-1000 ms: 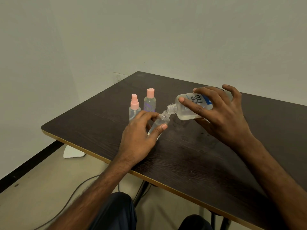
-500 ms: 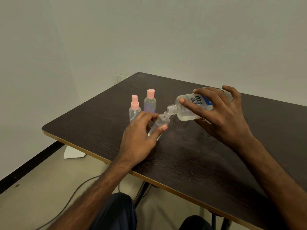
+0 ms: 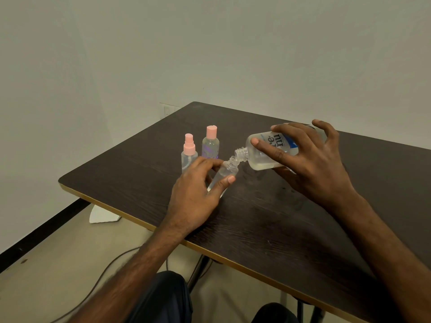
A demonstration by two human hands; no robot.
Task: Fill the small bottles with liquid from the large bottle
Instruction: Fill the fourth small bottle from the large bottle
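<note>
My right hand (image 3: 310,164) grips the large clear bottle (image 3: 265,152), which lies nearly on its side, uncapped, its neck pointing left and down. Its mouth meets the open mouth of a small clear bottle (image 3: 226,170), tilted to the right and held between the thumb and fingers of my left hand (image 3: 196,194). Clear liquid pools in the lower side of the large bottle. Behind my left hand stand two more small bottles: a spray bottle with a pink pump top (image 3: 188,152) and a bottle with a pink flat cap (image 3: 210,143), both upright.
The dark wooden table (image 3: 268,217) has its near edge running diagonally below my forearms. A white wall rises close behind and to the left. A cable and a white table foot (image 3: 102,215) lie on the floor at the left.
Hardly anything has moved; both hands hold the same pouring pose, with the large bottle's mouth kept at the small bottle's opening.
</note>
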